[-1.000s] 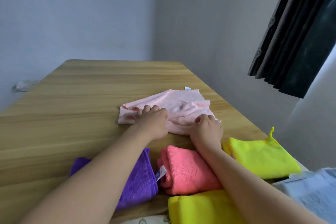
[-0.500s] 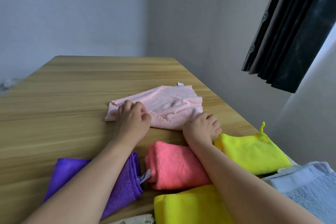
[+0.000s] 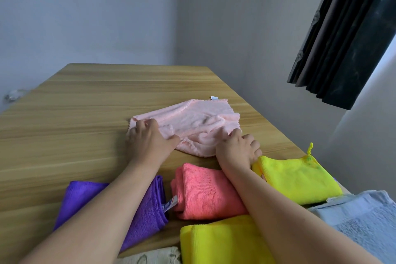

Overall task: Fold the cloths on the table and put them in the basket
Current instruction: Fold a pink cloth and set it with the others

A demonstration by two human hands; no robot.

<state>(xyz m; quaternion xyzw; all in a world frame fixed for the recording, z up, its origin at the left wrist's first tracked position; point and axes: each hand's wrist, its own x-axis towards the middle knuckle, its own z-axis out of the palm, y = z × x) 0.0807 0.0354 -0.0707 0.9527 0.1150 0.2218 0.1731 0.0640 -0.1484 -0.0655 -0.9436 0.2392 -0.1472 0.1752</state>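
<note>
Head view: wood-grain table (image 3: pixel 64 126) set into a corner of grey-blue walls (image 3: pixel 85 17); dark curtain (image 3: pixel 347 34) upper right. Pale pink cloth (image 3: pixel 192 122) lies rumpled near the table's right edge. Left hand (image 3: pixel 147 141) grips its left corner, fingers curled; right hand (image 3: pixel 237 150) pinches its near right edge. Purple (image 3: pixel 147 210), coral (image 3: pixel 203 193) and yellow (image 3: pixel 297 180) folded cloths line the near edge.

Head view — close, looking forward and down across the table (image 3: pixel 64 126).
</note>
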